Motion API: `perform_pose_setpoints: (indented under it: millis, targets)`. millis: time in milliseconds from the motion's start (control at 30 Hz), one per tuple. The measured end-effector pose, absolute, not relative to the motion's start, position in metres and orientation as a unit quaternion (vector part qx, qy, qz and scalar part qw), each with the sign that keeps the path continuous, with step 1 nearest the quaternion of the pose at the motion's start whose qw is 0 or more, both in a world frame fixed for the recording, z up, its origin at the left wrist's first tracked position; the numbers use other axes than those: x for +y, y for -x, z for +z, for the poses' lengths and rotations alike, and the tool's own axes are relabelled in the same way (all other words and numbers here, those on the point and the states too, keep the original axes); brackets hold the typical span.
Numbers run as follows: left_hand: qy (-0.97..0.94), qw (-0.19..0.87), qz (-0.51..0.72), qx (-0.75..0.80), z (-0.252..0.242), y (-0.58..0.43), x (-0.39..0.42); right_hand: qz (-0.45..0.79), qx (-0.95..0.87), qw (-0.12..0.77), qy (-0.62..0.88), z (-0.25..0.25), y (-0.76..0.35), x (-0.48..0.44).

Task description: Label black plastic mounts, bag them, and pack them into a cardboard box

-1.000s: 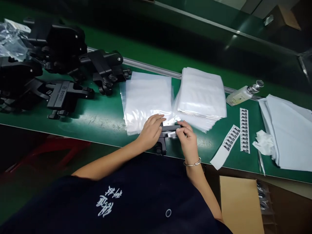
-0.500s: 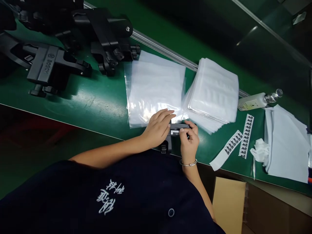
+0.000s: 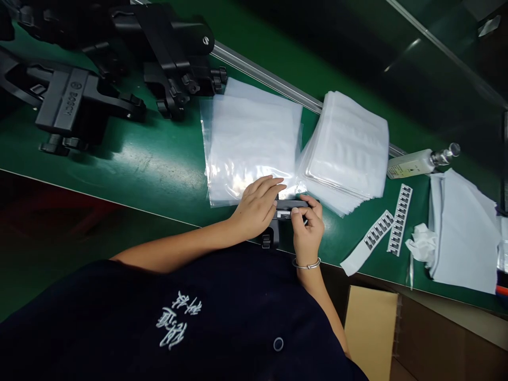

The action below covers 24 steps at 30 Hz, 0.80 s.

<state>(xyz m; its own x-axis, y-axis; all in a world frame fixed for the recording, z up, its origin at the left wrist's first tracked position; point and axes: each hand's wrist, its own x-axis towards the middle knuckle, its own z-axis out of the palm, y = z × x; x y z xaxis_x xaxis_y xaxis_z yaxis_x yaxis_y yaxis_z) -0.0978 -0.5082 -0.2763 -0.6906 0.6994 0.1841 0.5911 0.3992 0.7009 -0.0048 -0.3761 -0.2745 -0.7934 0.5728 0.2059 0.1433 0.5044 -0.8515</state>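
Note:
A black plastic bracket (image 3: 270,233) lies at the near edge of the green bench, in front of my body. A small white label with dark print (image 3: 283,215) shows on its near face. My left hand (image 3: 254,209) rests over the bracket's left end, its fingers stretched out together and its thumb tip against the black plastic. From the right, my right hand (image 3: 308,225) grips the other end, thumb on the near face beside the label and fingers bent around the far side. Part of the bracket is hidden beneath both hands.
Clear plastic bags (image 3: 254,137) lie beyond my hands, with a thicker bag stack (image 3: 349,148) to their right. Label strips (image 3: 400,219), a pump bottle (image 3: 410,164), crumpled paper (image 3: 423,243) and white sheets (image 3: 464,233) are farther right. Black brackets (image 3: 65,106) stand left; a cardboard box (image 3: 371,333) sits below.
The view has shifted slightly. Both hands keep nearly the same place on the bracket, and a little more of the white label's print shows beside the right thumb.

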Motion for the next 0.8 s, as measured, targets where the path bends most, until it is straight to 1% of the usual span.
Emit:
perform_pose_setpoints:
  millis: [133, 200, 300, 367, 433, 633, 700, 800]
  targets:
    - [-0.384, 0.071, 0.391, 0.833, -0.277, 0.097, -0.508, 0.434, -0.843, 0.239, 0.210, -0.275, 0.004, -0.376]
    - [-0.382, 0.052, 0.403, 0.830, -0.276, 0.097, -0.511, 0.425, -0.847, 0.241, 0.207, -0.274, 0.004, -0.377]
    - [-0.438, 0.032, 0.413, 0.798, -0.272, 0.099, -0.522, 0.419, -0.852, 0.240, 0.201, -0.274, 0.003, -0.376]
    - [-0.509, 0.073, 0.395, 0.761, -0.270, 0.105, -0.530, 0.414, -0.856, 0.238, 0.198, -0.273, 0.003, -0.376]
    - [-0.550, 0.135, 0.382, 0.730, -0.267, 0.113, -0.536, 0.410, -0.859, 0.234, 0.197, -0.271, 0.002, -0.376]
    - [-0.514, 0.264, 0.472, 0.665, -0.263, 0.141, -0.538, 0.428, -0.858, 0.199, 0.202, -0.267, 0.001, -0.374]
    - [-0.502, 0.289, 0.474, 0.663, -0.262, 0.146, -0.537, 0.431, -0.855, 0.199, 0.207, -0.267, 0.001, -0.374]
    - [-0.489, 0.299, 0.469, 0.672, -0.262, 0.147, -0.536, 0.436, -0.852, 0.201, 0.210, -0.267, 0.002, -0.374]
